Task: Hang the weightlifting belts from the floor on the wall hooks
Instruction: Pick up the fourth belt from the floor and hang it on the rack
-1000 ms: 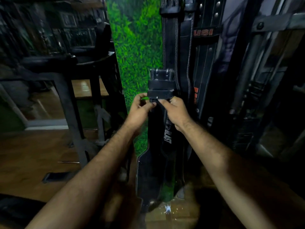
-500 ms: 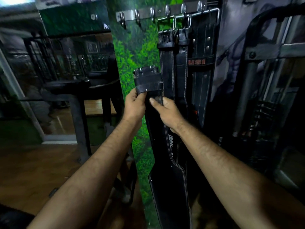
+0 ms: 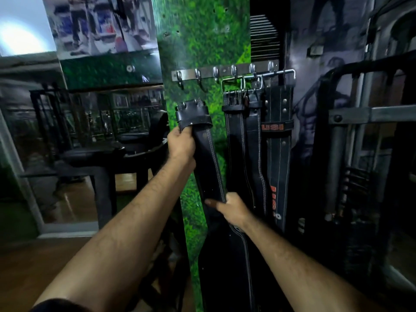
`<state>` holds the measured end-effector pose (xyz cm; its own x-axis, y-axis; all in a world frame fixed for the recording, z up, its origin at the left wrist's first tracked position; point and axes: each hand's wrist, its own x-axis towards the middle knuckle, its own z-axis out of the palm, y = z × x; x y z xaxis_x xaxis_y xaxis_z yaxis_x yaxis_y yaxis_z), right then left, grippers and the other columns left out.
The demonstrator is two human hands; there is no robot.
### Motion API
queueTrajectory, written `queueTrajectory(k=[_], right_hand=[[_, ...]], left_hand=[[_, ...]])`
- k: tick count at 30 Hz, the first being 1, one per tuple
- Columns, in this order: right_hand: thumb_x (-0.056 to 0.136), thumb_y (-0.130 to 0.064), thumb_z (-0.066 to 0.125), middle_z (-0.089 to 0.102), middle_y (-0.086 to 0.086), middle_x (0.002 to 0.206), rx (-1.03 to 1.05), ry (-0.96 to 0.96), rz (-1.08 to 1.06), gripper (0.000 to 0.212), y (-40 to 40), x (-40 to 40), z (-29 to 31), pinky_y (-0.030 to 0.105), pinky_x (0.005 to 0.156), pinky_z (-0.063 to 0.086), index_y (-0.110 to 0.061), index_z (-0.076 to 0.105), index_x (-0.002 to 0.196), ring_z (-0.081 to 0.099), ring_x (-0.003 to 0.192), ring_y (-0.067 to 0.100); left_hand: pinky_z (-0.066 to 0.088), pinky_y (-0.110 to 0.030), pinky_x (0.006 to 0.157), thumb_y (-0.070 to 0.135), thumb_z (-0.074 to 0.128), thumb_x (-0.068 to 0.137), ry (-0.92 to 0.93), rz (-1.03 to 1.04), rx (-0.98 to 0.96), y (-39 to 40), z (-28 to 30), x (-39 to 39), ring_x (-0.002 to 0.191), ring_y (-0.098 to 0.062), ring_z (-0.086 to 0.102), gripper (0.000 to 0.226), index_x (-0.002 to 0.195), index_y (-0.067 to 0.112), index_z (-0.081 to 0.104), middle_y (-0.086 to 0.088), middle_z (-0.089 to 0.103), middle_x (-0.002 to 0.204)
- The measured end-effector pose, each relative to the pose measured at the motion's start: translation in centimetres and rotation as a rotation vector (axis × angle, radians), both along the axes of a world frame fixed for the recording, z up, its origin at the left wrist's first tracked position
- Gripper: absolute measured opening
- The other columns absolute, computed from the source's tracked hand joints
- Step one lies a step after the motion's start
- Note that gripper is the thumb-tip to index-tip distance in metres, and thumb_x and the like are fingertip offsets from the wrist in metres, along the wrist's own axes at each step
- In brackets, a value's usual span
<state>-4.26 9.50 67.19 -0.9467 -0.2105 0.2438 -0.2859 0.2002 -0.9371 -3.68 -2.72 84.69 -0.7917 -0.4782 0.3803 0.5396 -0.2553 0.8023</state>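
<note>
I hold a black leather weightlifting belt (image 3: 209,163) upright against the green wall panel. My left hand (image 3: 181,146) grips it just under its buckle end, which sits a little below the left hooks. My right hand (image 3: 231,209) grips the strap lower down, thumb across the front. A metal hook rail (image 3: 225,72) with several hooks runs across the panel above. Three black belts (image 3: 256,154) hang from its right hooks; one carries orange "USI" lettering.
A black weight bench (image 3: 96,156) stands to the left on the wooden floor (image 3: 33,273). A dark metal rack (image 3: 351,154) fills the right side. Mirrors (image 3: 101,113) line the wall behind the bench.
Both hands raised the belt toward the hook rail and shifted it left. My right hand slid down the strap, away from my left hand. The view tilted upward.
</note>
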Motion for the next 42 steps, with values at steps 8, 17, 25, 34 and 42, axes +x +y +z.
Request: queueTrajectory(k=[8,17,25,34,42], right_hand=[[0.071,-0.048,0.086,0.068,-0.010,0.055,0.185,0.039,0.004,0.041,-0.2,-0.9,0.3,0.023,0.053,0.054,-0.013,0.066,0.067,0.065,0.054,0.001],[0.035,-0.083,0.079,0.072,0.003,0.106,0.626,-0.058,0.049,0.104,1.8,-1.5,1.1,0.036,0.090,0.058,-0.013,0.067,0.111,0.069,0.098,0.020],[0.071,-0.061,0.081,0.072,0.001,0.101,0.078,0.051,0.086,0.066,-2.8,0.4,10.2,0.026,0.075,0.056,-0.014,0.064,0.114,0.068,0.090,0.016],[0.094,-0.035,0.066,0.041,-0.006,0.052,-0.297,0.476,-0.149,0.046,-4.6,0.1,14.0,0.030,0.049,0.029,-0.022,0.042,0.057,0.035,0.049,0.008],[0.084,-0.062,0.053,0.037,-0.008,0.053,-0.374,0.622,-0.292,0.051,-3.0,-1.3,17.5,0.036,0.053,0.032,-0.021,0.037,0.058,0.033,0.053,0.012]], left_hand=[[0.053,-0.037,0.072,0.003,0.053,0.093,0.019,-0.011,0.067,-1.9,2.9,0.4,0.077,-0.026,0.062,0.017,0.080,0.011,0.061,-0.013,0.064,0.079],[0.054,-0.027,0.056,-0.001,0.052,0.091,0.099,-0.029,0.097,-3.2,5.5,1.7,0.056,-0.020,0.062,0.020,0.077,0.009,0.062,-0.007,0.065,0.065],[0.055,-0.026,0.060,0.001,0.050,0.095,0.134,-0.092,0.002,-2.3,5.9,1.6,0.060,-0.018,0.063,0.019,0.083,0.010,0.061,-0.007,0.066,0.070],[0.060,-0.038,0.078,0.015,0.054,0.099,0.098,-0.172,-0.266,-2.6,2.7,1.3,0.083,-0.026,0.070,0.016,0.102,0.006,0.067,-0.015,0.073,0.094],[0.050,-0.026,0.077,0.013,0.059,0.097,0.177,-0.205,-0.320,-0.1,-5.8,2.7,0.089,-0.019,0.059,0.019,0.107,-0.003,0.061,-0.010,0.066,0.096]])
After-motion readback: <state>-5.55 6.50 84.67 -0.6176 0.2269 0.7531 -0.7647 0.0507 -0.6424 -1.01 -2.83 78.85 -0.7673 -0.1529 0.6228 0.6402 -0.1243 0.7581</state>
